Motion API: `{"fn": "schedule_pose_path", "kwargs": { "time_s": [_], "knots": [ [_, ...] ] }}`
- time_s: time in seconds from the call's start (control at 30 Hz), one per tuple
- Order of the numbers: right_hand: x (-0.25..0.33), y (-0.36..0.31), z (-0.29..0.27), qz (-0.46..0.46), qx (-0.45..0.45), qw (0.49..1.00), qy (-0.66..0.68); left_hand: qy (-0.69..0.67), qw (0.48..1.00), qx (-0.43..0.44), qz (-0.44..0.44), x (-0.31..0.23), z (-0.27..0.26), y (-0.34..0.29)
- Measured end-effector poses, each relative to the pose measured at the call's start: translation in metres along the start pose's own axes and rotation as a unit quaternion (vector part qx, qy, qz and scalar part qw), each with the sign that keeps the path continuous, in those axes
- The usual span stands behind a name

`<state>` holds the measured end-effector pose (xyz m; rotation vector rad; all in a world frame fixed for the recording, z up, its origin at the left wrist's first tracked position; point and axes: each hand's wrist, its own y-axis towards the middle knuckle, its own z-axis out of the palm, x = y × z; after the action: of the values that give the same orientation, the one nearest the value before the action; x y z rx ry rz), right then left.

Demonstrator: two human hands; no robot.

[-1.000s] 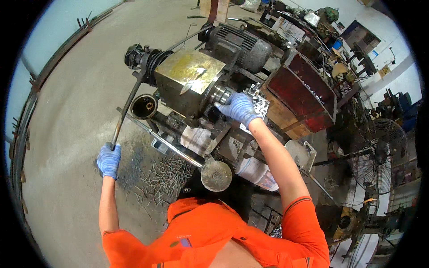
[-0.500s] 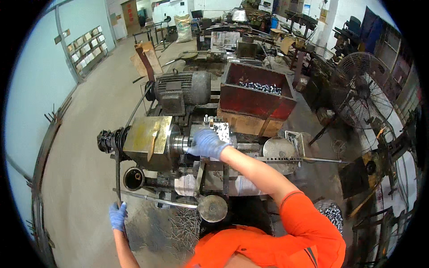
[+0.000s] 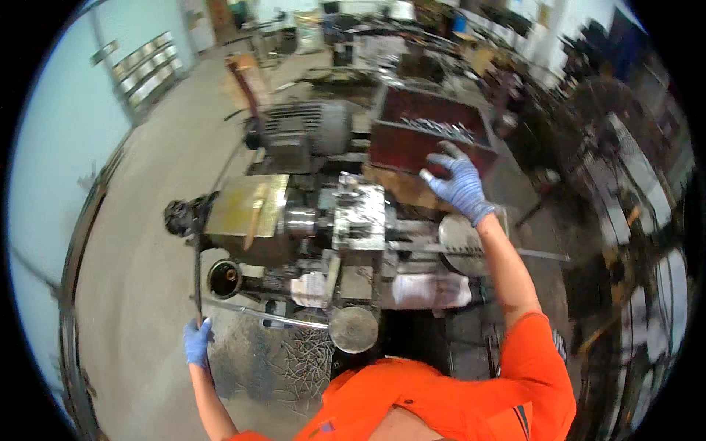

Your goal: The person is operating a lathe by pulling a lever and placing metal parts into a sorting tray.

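At the lower left, the left hand point(image 3: 197, 341) in a blue glove has its fingers wrapped around the lower end of a long dark lever point(image 3: 197, 275) that rises to the end of the metal-working machine point(image 3: 309, 220). Metal shavings point(image 3: 294, 364) lie on the floor just right of that hand. Further right, the right hand point(image 3: 457, 181), also gloved, hangs with fingers spread apart, holding nothing, just in front of the dark red bin point(image 3: 430, 132) of metal parts.

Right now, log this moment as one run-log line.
left hand: gripping long dark lever | right hand: open, fingers spread, raised near red bin | machine: in front | view: blurred
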<state>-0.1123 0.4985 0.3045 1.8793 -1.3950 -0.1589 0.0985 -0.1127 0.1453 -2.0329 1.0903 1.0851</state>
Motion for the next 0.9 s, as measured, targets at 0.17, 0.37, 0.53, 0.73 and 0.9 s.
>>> {"fn": "schedule_pose_path", "kwargs": {
  "time_s": [0.17, 0.37, 0.53, 0.73, 0.9],
  "knots": [
    [-0.061, -0.13, -0.049, 0.164, 0.008, 0.986, -0.003, -0.007, 0.994, 0.097, -0.045, 0.012, -0.019, 0.008],
    [-0.145, -0.313, -0.176, 0.491, -0.05, 0.853, -0.167, -0.081, 0.989, 0.103, -0.068, -0.022, 0.004, -0.021],
    [-0.18, -0.456, -0.219, 0.607, 0.117, 0.749, -0.239, -0.083, 0.987, 0.117, -0.072, -0.03, 0.007, -0.028],
    [-0.22, -0.519, -0.177, 0.637, 0.229, 0.705, -0.211, -0.088, 0.988, 0.1, -0.072, -0.03, 0.005, -0.027],
    [-0.199, -0.476, -0.174, 0.645, 0.298, 0.67, -0.215, -0.048, 0.993, 0.049, -0.098, -0.028, 0.002, -0.032]
  ]
}}
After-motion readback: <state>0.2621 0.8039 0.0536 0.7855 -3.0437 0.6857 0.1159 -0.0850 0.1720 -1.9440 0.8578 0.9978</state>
